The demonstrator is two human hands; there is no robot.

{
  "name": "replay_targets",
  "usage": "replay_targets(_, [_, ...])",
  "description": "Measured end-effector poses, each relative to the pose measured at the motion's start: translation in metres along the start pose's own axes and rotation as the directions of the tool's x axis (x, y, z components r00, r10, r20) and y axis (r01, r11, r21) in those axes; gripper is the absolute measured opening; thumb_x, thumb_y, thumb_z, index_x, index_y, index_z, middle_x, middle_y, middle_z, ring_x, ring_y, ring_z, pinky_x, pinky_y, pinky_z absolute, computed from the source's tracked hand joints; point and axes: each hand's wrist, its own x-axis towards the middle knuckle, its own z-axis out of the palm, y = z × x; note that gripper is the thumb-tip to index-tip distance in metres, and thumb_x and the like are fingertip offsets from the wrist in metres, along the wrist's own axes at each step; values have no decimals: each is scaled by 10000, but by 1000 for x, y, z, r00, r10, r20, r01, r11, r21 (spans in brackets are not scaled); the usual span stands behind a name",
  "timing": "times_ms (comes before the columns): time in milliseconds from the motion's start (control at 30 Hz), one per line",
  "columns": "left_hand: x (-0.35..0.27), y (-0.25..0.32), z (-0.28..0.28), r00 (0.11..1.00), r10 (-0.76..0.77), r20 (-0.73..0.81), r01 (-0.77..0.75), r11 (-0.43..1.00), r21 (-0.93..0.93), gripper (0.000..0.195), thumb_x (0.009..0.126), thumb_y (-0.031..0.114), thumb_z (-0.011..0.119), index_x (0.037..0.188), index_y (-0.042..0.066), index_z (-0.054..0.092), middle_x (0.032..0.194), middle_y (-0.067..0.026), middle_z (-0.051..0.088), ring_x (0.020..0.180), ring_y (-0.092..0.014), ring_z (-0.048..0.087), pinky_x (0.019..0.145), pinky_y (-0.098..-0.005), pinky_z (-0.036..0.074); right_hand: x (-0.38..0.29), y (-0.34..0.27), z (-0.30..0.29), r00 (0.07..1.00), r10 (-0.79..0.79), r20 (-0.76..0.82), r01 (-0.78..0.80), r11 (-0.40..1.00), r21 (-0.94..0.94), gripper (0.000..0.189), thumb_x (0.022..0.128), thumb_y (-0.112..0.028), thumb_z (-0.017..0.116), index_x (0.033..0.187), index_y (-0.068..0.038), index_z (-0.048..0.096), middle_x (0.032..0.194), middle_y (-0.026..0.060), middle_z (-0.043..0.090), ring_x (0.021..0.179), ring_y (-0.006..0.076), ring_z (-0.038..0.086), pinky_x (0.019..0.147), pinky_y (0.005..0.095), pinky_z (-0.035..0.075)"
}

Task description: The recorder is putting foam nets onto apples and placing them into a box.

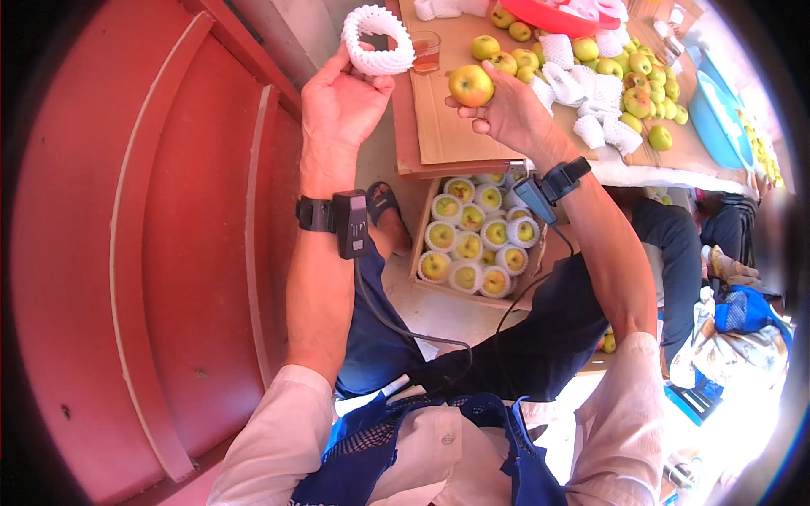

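A white foam fruit net (378, 40), spread into a ring, is held in my left hand (348, 95) at the upper middle. My right hand (509, 107) grips a yellow-green apple (471, 85) with a reddish tint, over the cardboard-covered table (443, 126). The net and this apple are apart. Behind my right hand lie many loose apples (636, 101) and a heap of white foam nets (595, 92). Below the table edge, a cardboard box (416, 253) holds rows of apples in foam nets (468, 245).
A glass of reddish-brown liquid (426, 52) stands close beside the foam ring. A red basin (557, 18) with foam nets is at the back, blue basins (718, 120) at the right. A red wooden door (190, 221) rises at left. Another person's legs (671, 246) are at right.
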Motion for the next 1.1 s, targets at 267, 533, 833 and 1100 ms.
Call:
replay_targets(267, [3,-9,1,999,25,-35,-24,999,37,227,982,156,643,1178,40,632,1080,-55,652,981,-187,574,746,-345,433,-7,-5,-17,1000,3,18,-1,995,-103,511,1032,-511,527,1279,-66,579,1179,181,701,960,166,705,674,273,476])
replay_targets(533, [7,-22,7,997,-62,-46,63,997,36,191,963,133,652,1105,5,663,1141,-79,645,1024,-199,568,746,-343,448,-14,26,-31,892,-411,-188,-84,256,-963,671,890,-397,748,1404,-19,538,1272,147,630,1173,263,609,1010,386,482])
replay_targets(833, [7,-25,4,995,-89,-46,90,995,39,222,964,137,660,1147,11,648,1186,-88,634,1042,-202,571,755,-348,445,-29,32,-21,948,-291,-130,-131,15,-991,704,820,-316,806,1422,-88,520,1272,189,562,1193,373,580,1035,427,472])
replay_targets(1100, [9,-26,0,982,-185,43,181,981,72,240,998,129,606,1209,16,618,1096,-96,680,997,-218,601,761,-348,455,-28,26,-24,955,-260,-144,-128,76,-989,768,827,-383,815,1449,-63,499,1329,201,577,1242,332,575,1060,407,456])
